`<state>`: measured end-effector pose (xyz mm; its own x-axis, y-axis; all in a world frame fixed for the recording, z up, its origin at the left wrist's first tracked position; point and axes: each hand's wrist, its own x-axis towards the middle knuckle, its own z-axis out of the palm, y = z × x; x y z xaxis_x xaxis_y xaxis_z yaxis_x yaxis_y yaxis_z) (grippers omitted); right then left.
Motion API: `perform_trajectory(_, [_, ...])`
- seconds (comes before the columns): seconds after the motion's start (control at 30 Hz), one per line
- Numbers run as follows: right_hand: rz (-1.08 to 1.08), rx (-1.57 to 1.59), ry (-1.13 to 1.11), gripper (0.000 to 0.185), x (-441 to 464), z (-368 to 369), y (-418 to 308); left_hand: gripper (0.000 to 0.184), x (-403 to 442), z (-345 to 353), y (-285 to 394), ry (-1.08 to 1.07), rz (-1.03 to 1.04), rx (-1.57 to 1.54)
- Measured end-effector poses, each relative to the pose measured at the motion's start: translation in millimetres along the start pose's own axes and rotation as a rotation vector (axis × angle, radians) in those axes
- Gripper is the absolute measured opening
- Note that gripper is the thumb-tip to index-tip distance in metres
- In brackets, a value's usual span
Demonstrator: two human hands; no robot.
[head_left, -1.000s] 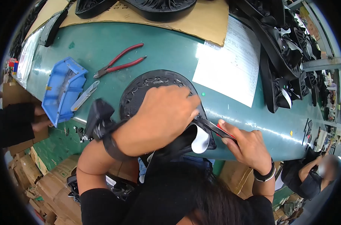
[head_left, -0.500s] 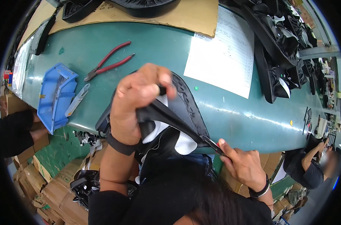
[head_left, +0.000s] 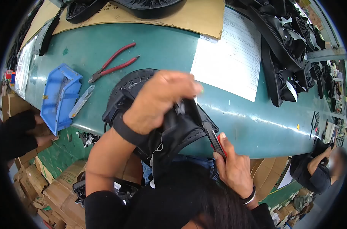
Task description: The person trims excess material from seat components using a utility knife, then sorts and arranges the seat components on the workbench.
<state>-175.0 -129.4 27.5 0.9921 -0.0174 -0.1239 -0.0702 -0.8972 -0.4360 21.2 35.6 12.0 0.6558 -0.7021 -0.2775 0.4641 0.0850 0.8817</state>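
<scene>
A black padded piece (head_left: 123, 86) with loose black fabric (head_left: 181, 126) lies at the table's near edge. My left hand (head_left: 162, 95) is over it with bent fingers, closed on the black fabric. In my right hand (head_left: 234, 168) is a red-and-black cutter knife (head_left: 216, 143), its tip against the piece's right corner. Red-handled pliers (head_left: 114, 63), a blue bin (head_left: 61, 97) and a pale cutter knife (head_left: 82, 101) lie to the left.
Printed paper (head_left: 230, 57) lies on the green table (head_left: 165, 45). Black parts rest on cardboard (head_left: 143, 27) at the back, and more (head_left: 280, 49) are stacked at right. One person (head_left: 314, 168) is at far right, another (head_left: 19, 133) at left. Boxes (head_left: 66, 191) stand below.
My left hand has moved right and the fabric is bunched beneath it. My right hand has shifted a little left, its knife now steeper. The white flaps are mostly out of sight.
</scene>
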Motion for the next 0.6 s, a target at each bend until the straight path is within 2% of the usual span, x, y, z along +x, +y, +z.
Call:
perform_trajectory(0.03, [0.008, 0.022, 0.087, 0.054, -1.6, 3.2, -4.0, 0.024, 1.0, -1.7, 2.3, 0.082, -0.059, -0.253])
perform_trajectory(0.1, [0.019, -0.005, 0.128, 0.052, 6.6, 1.9, -6.2, 0.022, 1.0, -4.4, -0.8, -0.008, -0.022, -0.214])
perform_trajectory(0.17, [0.096, 0.004, 0.026, 0.05, 20.6, -4.0, -3.0, 0.023, -0.2, -0.9, 14.4, -0.114, 0.05, 0.058])
perform_trajectory(0.2, [0.092, -0.026, 0.022, 0.047, 25.3, -5.9, -1.3, 0.024, 5.1, -1.2, 12.3, -0.108, 0.413, 0.479])
perform_trajectory(0.23, [0.089, -0.026, 0.023, 0.047, 29.2, -9.2, -0.1, 0.024, 2.1, 0.2, 12.9, -0.106, 0.415, 0.481])
perform_trajectory(0.3, [0.091, -0.124, -0.076, 0.051, 36.1, -15.1, 0.6, 0.027, -11.8, 10.8, 16.6, -0.035, 0.336, 1.458])
perform_trajectory(0.33, [0.084, -0.122, -0.08, 0.051, 37.6, -15.3, -0.1, 0.029, -18.1, 15.6, 12.4, -0.038, 0.3, 1.625])
perform_trajectory(0.37, [0.101, -0.11, -0.082, 0.049, 39.4, -15.3, -0.6, 0.029, -17.3, 14.1, 8.7, -0.032, 0.296, 1.629])
perform_trajectory(0.43, [0.12, -0.095, -0.077, 0.047, 42.2, -11.0, 3.0, 0.028, -10.2, 8.0, -3.6, -0.023, 0.487, 1.661])
perform_trajectory(0.47, [0.075, 0.051, -0.003, 0.047, 42.9, -3.6, 9.8, 0.029, -1.2, 4.2, -8.8, -0.096, 0.434, 1.419])
perform_trajectory(0.5, [0.033, 0.197, 0.071, 0.048, 43.7, 1.8, 13.7, 0.029, 5.8, -0.6, -11.3, -0.1, 0.432, 1.419])
perform_trajectory(0.53, [0.04, 0.198, 0.065, 0.048, 46.7, 4.6, 13.0, 0.03, 11.4, -4.6, -14.8, -0.072, 0.485, 1.174])
perform_trajectory(0.57, [0.139, 0.339, 0.0, 0.047, 50.9, 7.3, 10.7, 0.031, 14.0, -6.3, -18.4, -0.04, 0.527, 0.922])
perform_trajectory(0.6, [0.228, 0.479, -0.065, 0.047, 54.4, 8.5, 8.8, 0.033, 13.9, -6.7, -16.9, -0.032, 0.488, 0.853])
